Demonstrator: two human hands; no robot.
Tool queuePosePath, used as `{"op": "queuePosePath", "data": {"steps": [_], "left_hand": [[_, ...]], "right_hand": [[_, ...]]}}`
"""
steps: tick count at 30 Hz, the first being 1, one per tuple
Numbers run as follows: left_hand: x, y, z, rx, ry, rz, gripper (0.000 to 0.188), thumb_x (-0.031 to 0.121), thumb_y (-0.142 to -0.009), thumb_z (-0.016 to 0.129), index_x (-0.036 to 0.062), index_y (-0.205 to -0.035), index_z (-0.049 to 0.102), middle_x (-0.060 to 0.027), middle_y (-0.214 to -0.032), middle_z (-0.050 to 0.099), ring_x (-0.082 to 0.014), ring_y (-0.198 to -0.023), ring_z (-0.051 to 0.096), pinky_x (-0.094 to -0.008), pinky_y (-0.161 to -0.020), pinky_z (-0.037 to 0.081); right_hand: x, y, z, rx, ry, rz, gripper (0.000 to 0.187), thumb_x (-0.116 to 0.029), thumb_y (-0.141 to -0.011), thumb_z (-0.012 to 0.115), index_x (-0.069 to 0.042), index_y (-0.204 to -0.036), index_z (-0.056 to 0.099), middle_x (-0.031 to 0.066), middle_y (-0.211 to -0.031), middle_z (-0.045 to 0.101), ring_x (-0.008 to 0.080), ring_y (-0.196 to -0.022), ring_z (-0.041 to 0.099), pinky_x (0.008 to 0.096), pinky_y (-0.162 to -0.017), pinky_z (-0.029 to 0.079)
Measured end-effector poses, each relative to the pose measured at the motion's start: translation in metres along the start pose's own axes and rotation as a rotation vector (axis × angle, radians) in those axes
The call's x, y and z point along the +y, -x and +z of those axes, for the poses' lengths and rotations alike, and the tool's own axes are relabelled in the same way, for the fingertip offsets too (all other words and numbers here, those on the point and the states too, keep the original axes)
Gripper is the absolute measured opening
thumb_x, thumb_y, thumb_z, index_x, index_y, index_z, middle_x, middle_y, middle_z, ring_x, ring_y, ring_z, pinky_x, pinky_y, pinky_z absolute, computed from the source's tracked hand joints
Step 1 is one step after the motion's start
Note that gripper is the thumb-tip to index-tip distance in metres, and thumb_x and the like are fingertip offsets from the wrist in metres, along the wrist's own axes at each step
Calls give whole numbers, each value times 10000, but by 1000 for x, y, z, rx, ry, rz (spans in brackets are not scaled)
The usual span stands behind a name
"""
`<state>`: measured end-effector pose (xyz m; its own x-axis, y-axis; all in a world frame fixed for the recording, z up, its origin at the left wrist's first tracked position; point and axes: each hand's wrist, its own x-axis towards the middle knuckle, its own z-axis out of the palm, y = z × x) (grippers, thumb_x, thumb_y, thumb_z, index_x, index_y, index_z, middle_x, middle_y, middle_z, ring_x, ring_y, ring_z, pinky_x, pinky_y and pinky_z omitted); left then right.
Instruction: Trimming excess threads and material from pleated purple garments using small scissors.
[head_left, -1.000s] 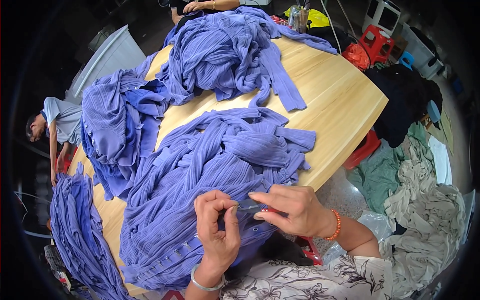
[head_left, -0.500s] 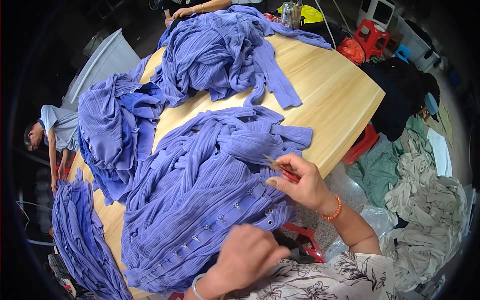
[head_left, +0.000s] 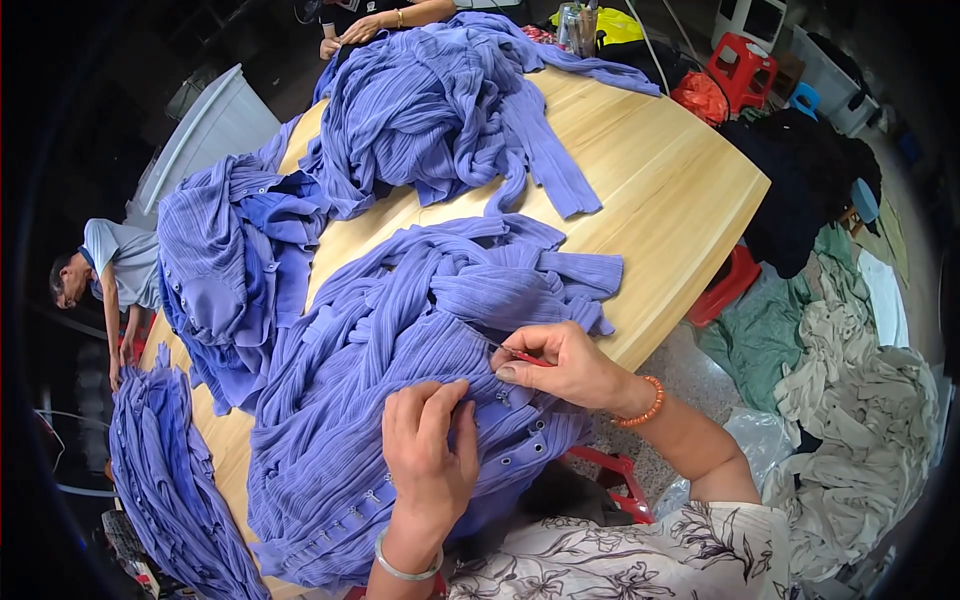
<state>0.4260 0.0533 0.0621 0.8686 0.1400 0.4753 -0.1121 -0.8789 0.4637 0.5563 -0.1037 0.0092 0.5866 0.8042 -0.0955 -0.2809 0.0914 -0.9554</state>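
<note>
A purple ribbed knit cardigan (head_left: 370,375) lies spread at the table's near side, a row of small metal fasteners along its front edge. My right hand (head_left: 560,368) is closed around small red-handled thread snips (head_left: 528,357), their slim tip pointing left, just over the cloth. Whether the blades touch anything is too small to tell. My left hand (head_left: 430,450) lies on the cardigan, left of the snips, with thumb and forefinger pinched at the fabric near the fastener row. Part of that row is hidden behind it.
More purple garments are heaped at the far side (head_left: 420,110), at the left (head_left: 215,250) and over the near left edge (head_left: 170,470) of the wooden table (head_left: 660,190). Two people work beyond it. Right, fabric piles (head_left: 850,440) and red stools (head_left: 740,75) stand on the floor.
My left hand has moved up and left onto the cardigan beside the fasteners. My right hand has shifted left and slightly down with the snips, nearer the cloth.
</note>
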Motion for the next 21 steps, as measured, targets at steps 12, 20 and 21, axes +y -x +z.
{"op": "queuePosePath", "data": {"steps": [12,20,21], "left_hand": [[2,-7,-1,-66,-158,235,281,30,-772,682,79,-1049,683,-66,-942,573,-233,-790,529,-374,-696,400],[-3,-10,5,-82,-223,281,235,71,-774,642,78,-1006,681,-62,-923,554,-231,-801,528,-369,-680,386],[-4,-10,5,-84,-208,275,228,65,-772,643,79,-997,678,-63,-920,553,-232,-806,528,-371,-680,386]], "right_hand": [[-15,0,5,-35,-156,29,158,-144,-970,648,-20,-1068,651,-73,-817,584,-38,-598,390,153,-476,273],[-15,1,3,-29,-191,70,145,-127,-972,638,-18,-1068,637,-78,-796,557,-43,-564,359,150,-453,243],[-14,1,3,-38,-200,73,144,-124,-972,637,-17,-1069,635,-78,-794,555,-43,-559,354,151,-450,241]]}}
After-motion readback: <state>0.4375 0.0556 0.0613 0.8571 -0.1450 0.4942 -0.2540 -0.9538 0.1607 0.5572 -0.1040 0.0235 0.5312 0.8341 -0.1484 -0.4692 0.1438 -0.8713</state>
